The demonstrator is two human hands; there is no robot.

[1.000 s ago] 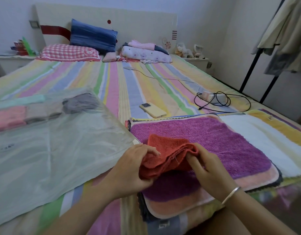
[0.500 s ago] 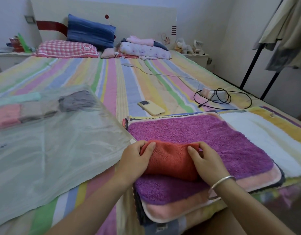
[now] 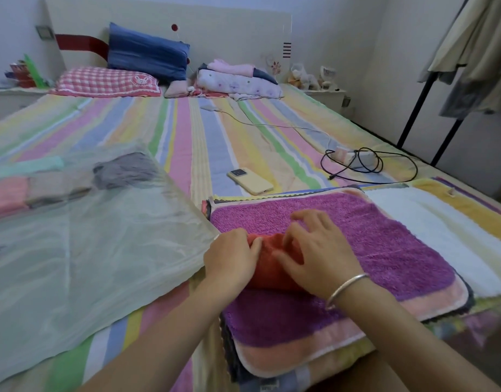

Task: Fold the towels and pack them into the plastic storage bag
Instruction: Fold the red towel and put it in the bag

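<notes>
The bed (image 3: 187, 131), spread with a pastel striped sheet, is carrying a towel stack (image 3: 385, 250) lying under the left hand (image 3: 229, 258) and the right hand (image 3: 317, 250). A plastic storage bag (image 3: 74, 264) is lying just left of the left hand, and a white towel (image 3: 430, 230) is lying right of the right hand. Beyond the hands a yellow phone (image 3: 250, 181) is resting near the stack. Farther off to the right a black cable (image 3: 385, 176) is coiling around a power strip (image 3: 354, 159). Well beyond the hands, pillows (image 3: 102, 83) are lying at the head end.

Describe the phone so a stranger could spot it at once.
Start at the striped bed and find the purple towel topping the stack near its front edge. Just beyond that stack's far left corner lies the phone, face down on the bed. Its pale yellow case and dark camera block set it apart from the white power strip further right.
</notes>
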